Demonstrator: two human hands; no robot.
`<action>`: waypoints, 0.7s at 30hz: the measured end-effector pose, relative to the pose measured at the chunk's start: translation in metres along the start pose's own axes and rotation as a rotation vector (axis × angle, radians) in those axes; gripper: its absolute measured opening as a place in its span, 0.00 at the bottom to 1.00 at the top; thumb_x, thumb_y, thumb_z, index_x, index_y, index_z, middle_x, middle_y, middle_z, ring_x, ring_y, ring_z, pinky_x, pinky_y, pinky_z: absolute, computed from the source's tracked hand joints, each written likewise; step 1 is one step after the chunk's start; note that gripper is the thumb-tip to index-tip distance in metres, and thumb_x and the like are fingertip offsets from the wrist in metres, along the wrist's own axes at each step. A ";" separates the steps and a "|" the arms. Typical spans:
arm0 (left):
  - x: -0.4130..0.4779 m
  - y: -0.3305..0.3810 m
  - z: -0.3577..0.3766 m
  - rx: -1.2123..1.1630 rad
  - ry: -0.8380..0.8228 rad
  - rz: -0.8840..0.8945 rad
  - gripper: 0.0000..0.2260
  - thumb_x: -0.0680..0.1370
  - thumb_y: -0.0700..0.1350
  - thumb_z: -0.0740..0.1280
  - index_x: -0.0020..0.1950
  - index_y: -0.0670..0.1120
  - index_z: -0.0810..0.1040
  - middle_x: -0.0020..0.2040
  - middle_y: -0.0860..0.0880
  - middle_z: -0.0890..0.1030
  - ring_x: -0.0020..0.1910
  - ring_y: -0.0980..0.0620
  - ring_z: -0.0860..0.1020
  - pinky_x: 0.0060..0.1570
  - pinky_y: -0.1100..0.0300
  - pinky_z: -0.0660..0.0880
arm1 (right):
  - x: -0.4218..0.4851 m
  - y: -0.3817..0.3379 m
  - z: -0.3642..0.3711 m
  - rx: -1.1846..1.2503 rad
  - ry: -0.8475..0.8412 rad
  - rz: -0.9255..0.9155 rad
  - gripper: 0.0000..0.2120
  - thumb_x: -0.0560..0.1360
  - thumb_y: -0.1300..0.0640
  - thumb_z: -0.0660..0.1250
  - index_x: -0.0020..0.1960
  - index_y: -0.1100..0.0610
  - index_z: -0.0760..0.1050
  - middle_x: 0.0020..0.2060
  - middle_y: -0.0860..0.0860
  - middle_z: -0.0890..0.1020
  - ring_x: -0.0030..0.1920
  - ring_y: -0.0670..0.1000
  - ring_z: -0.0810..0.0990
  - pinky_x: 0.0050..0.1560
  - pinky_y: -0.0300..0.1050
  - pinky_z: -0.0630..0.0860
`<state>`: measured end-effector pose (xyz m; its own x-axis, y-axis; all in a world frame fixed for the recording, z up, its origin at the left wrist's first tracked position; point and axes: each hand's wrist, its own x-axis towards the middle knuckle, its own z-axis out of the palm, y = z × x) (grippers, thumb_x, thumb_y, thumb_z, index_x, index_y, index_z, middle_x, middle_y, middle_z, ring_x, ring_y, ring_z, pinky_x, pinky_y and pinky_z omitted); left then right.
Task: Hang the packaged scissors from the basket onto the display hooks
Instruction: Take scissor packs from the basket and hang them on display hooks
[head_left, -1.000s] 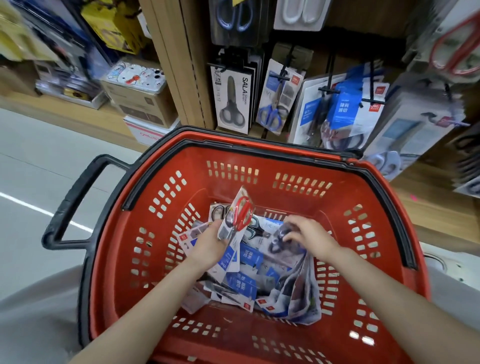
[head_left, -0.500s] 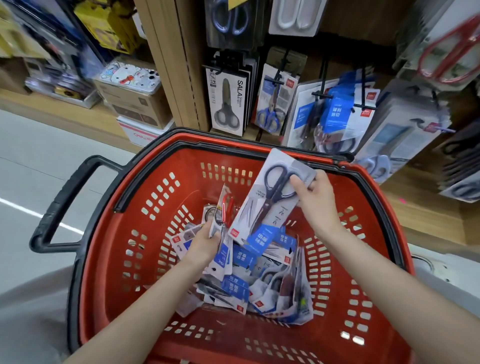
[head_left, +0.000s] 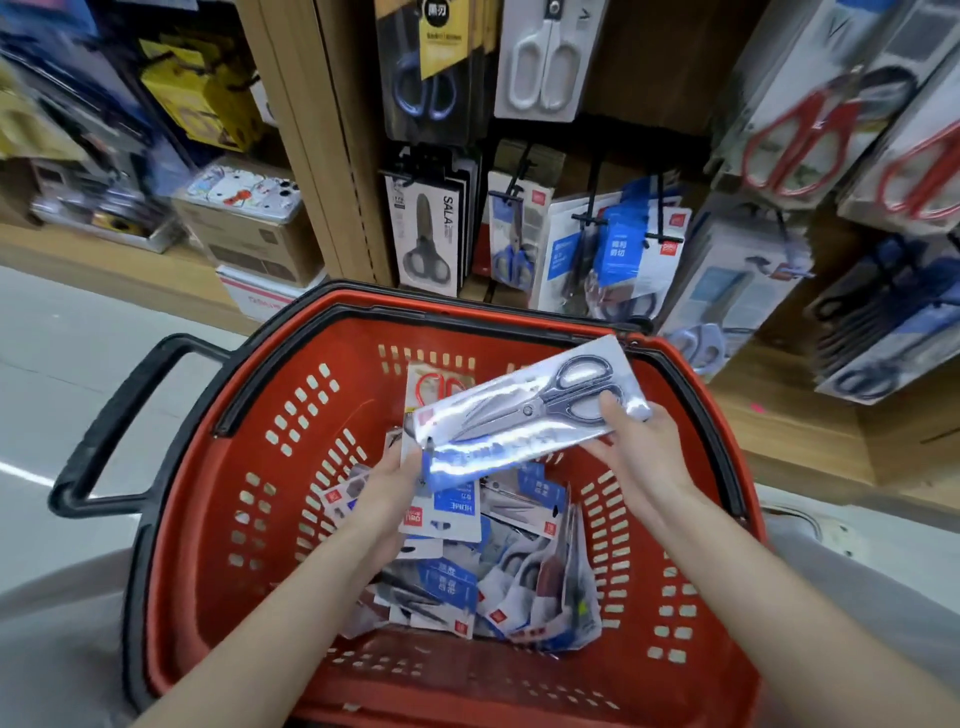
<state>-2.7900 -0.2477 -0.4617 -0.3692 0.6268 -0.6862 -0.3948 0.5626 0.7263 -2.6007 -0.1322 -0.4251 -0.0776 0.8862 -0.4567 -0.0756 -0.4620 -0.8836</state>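
The right hand (head_left: 641, 449) pinches a pack of grey-handled scissors (head_left: 530, 415) at its handle end, with the thumb on the glossy face and the fingers curled beneath. The pack is held slantwise above the red basket (head_left: 208, 519). Its handle end points at the far right corner of the rim and its blade end dips toward the middle.

The left hand (head_left: 392, 491) is closed round the lower part of a pack of red-handled scissors (head_left: 435, 385). That pack stands nearly upright behind the grey-handled one, and a blue-and-white card is bunched in the same grip. The low corner of the grey-handled pack lies right at this hand's fingertips, but whether they touch it cannot be told.

A pile of packs (head_left: 498, 587) lies on the basket floor, heaped toward the near right side. Past the far rim, black display hooks (head_left: 589, 218) on the wooden rack carry hanging packs (head_left: 428, 236).
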 end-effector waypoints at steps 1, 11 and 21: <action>-0.002 0.001 0.001 -0.044 0.005 0.020 0.14 0.82 0.54 0.57 0.64 0.51 0.72 0.59 0.45 0.80 0.58 0.43 0.77 0.57 0.39 0.74 | -0.003 0.003 -0.003 -0.014 -0.007 0.036 0.08 0.78 0.62 0.64 0.55 0.65 0.72 0.50 0.58 0.82 0.50 0.53 0.82 0.54 0.50 0.79; -0.030 0.034 -0.011 0.294 -0.064 0.454 0.08 0.79 0.45 0.65 0.57 0.50 0.79 0.51 0.52 0.84 0.52 0.53 0.81 0.55 0.53 0.76 | -0.016 0.018 -0.029 -0.895 -0.119 -0.151 0.28 0.69 0.53 0.75 0.64 0.61 0.70 0.61 0.55 0.75 0.62 0.52 0.75 0.62 0.44 0.72; -0.052 0.054 0.007 0.318 -0.105 0.591 0.04 0.78 0.42 0.66 0.49 0.49 0.81 0.44 0.50 0.85 0.44 0.50 0.83 0.46 0.54 0.79 | -0.045 0.003 0.022 -0.947 -0.376 -0.410 0.05 0.73 0.50 0.70 0.43 0.48 0.74 0.39 0.44 0.80 0.39 0.42 0.78 0.41 0.36 0.73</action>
<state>-2.7864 -0.2463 -0.3867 -0.3567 0.9178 -0.1746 0.1209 0.2307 0.9655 -2.6194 -0.1737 -0.4049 -0.5314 0.8251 -0.1920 0.6163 0.2210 -0.7559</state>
